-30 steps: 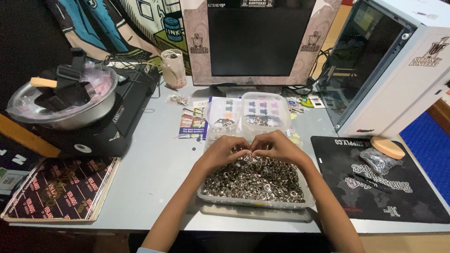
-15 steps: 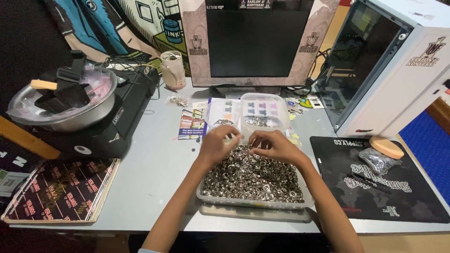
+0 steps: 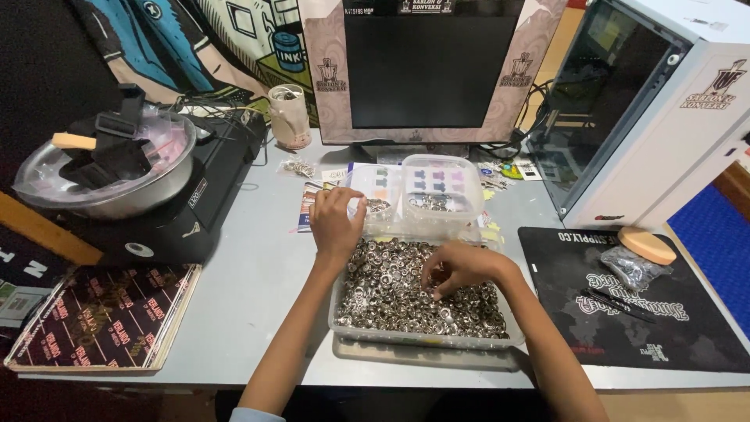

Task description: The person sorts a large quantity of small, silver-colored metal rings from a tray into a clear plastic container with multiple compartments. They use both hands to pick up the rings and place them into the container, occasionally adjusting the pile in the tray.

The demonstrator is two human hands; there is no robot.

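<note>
Right hand down in the clear tray full of small silver rings, fingers curled and pinching into the pile; can't tell if a ring is actually gripped. Left hand raised over the tray's far left corner, fingers bent and pinched together near a small clear container; too small to tell what it pinches. Tray sits at the table's near edge, centre. Just behind it, a second clear container with a few silver pieces inside, both toward the table's middle.

Far edge: black monitor in a patterned frame, cup left of it. Far left corner: black machine carrying a metal bowl with a clear lid. Near left corner: dark patterned tray. Right side: black mat with a round wooden disc, a small plastic bag and a pen. White computer case at the far right corner.
</note>
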